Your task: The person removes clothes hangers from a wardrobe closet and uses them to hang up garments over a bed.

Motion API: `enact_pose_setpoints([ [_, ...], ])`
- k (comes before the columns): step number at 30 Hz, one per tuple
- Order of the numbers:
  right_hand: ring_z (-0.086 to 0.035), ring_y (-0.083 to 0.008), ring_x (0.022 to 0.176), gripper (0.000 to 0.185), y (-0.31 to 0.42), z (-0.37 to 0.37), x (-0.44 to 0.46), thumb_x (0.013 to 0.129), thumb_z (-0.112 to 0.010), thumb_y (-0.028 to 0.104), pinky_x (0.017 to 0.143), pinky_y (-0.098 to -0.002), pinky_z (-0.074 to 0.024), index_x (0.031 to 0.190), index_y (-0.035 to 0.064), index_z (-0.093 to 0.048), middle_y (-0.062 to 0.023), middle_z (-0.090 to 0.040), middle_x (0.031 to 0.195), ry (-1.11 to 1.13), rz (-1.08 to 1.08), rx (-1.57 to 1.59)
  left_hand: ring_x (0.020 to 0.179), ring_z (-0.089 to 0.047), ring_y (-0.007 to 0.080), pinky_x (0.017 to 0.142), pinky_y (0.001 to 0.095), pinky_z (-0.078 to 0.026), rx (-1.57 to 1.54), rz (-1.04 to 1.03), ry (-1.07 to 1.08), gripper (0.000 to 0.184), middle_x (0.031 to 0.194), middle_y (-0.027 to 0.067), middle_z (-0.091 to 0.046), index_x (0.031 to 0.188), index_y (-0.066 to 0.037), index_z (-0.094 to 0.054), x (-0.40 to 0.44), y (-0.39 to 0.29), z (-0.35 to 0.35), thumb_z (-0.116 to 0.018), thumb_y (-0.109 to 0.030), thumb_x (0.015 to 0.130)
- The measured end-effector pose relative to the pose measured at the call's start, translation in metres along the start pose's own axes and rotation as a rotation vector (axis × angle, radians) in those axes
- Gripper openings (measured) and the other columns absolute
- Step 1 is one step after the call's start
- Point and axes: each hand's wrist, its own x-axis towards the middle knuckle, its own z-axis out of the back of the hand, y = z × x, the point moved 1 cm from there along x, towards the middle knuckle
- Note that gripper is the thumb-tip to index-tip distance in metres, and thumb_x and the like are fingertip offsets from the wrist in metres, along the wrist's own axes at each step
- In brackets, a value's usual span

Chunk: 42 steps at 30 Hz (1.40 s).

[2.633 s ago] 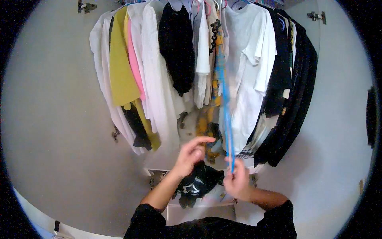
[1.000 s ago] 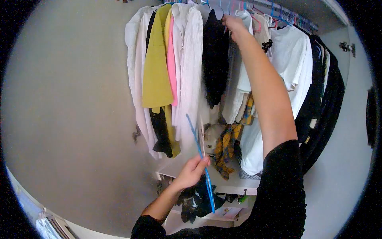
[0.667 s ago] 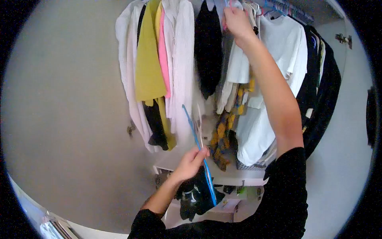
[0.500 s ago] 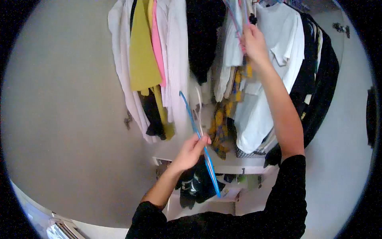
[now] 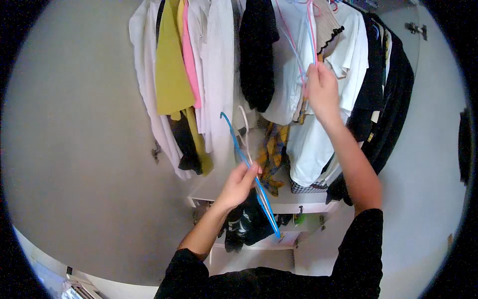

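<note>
My left hand point(image 5: 240, 185) is closed round a blue hanger point(image 5: 269, 212) and a white hanger point(image 5: 244, 127), low in front of the wardrobe, their hooks pointing up. Higher and to the right, my right hand point(image 5: 322, 92) grips pink and light-blue hangers point(image 5: 312, 37), whose bars spread upward from my fingers. Behind these hangers hang white garments point(image 5: 286, 74). A black garment point(image 5: 258, 55) hangs to their left, and a beige top with black trim point(image 5: 327, 27) is just above my right hand.
White, pink and yellow-green clothes point(image 5: 172, 74) hang at the left, dark clothes point(image 5: 393, 89) at the right. A yellow checked cloth point(image 5: 273, 154) hangs low in the middle. Below are a white shelf edge point(image 5: 284, 205) and a dark bundle point(image 5: 254, 222). Wardrobe doors point(image 5: 84, 124) stand on both sides.
My right hand went up to the rail, took hold of pink and light-blue hangers and came down with them. The blue and white hangers passed from my right hand to my left.
</note>
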Motion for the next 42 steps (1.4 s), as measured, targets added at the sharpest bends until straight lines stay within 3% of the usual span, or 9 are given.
enact_pose_setpoints([
  [7,-0.05,-0.0083,0.048,0.027,0.015,0.009,-0.082,0.107,-0.045,0.022,0.045,-0.0274,-0.0396,0.087,0.0051,-0.052,0.0005,-0.048,0.056,-0.022,-0.127,0.18,0.069,-0.044,0.0042,0.06,0.0213,-0.037,-0.035,0.032,0.006,0.029,0.08,-0.0054,-0.05,0.102,-0.008,-0.063,-0.009,-0.002,-0.001,-0.052,-0.035,0.106],
  [12,-0.048,-0.0077,0.046,0.026,0.008,0.018,-0.116,0.109,-0.041,0.023,0.043,-0.0246,-0.0378,0.091,0.0059,-0.049,-0.0001,-0.048,0.056,-0.057,-0.16,0.254,0.068,-0.045,0.004,0.06,0.0216,-0.037,-0.024,0.028,0.034,0.029,0.08,-0.0056,-0.05,0.101,-0.008,-0.063,-0.01,-0.012,-0.003,-0.052,-0.034,0.106],
  [16,-0.046,-0.0081,0.043,0.027,0.015,0.019,-0.114,0.11,-0.037,0.025,0.041,-0.0242,-0.0366,0.095,0.006,-0.048,-0.0014,-0.048,0.055,-0.038,-0.206,0.409,0.067,-0.043,0.002,0.059,0.0201,-0.037,-0.034,0.01,0.035,0.027,0.082,-0.0084,-0.052,0.102,-0.011,-0.064,-0.008,-0.006,-0.007,-0.052,-0.035,0.105],
  [25,-0.046,-0.0097,0.044,0.028,0.005,0.007,-0.049,0.11,-0.036,0.03,0.04,-0.0235,-0.035,0.1,0.0063,-0.048,-0.0033,-0.05,0.057,-0.06,-0.094,0.282,0.07,-0.045,0.0035,0.062,0.0208,-0.039,-0.024,0.057,0.031,0.027,0.083,-0.0066,-0.052,0.103,-0.01,-0.063,-0.007,-0.008,-0.005,-0.051,-0.034,0.106],
  [30,-0.047,-0.0087,0.041,0.024,0.004,0.027,-0.123,0.109,-0.041,0.025,0.04,-0.025,-0.0366,0.099,0.0053,-0.051,-0.0007,-0.051,0.054,0.05,-0.093,0.12,0.067,-0.041,0.0016,0.059,0.0193,-0.036,-0.031,0.049,0.012,0.027,0.079,-0.0091,-0.048,0.106,-0.012,-0.065,-0.013,-0.012,0.002,-0.05,-0.034,0.106],
  [34,-0.049,-0.0067,0.045,0.021,0.019,0.058,-0.198,0.108,-0.042,0.021,0.042,-0.0264,-0.039,0.1,0.0053,-0.055,0.0007,-0.053,0.055,0.214,-0.294,0.173,0.067,-0.041,0.0029,0.059,0.0205,-0.034,-0.027,0.038,0.115,0.03,0.077,-0.0084,-0.044,0.114,-0.009,-0.066,-0.011,-0.021,0.009,-0.05,-0.033,0.107],
  [42,-0.059,-0.011,0.054,0.019,0.031,0.079,-0.278,0.105,-0.048,0.018,0.053,-0.0289,-0.0481,0.109,0.0045,-0.061,-0.0025,-0.06,0.061,0.507,-0.455,0.076,0.06,-0.034,0.0017,0.053,0.0193,-0.027,-0.102,0.026,0.213,0.035,0.069,-0.0108,-0.039,0.131,-0.007,-0.064,0.004,-0.028,-0.024,-0.049,-0.028,0.107],
])
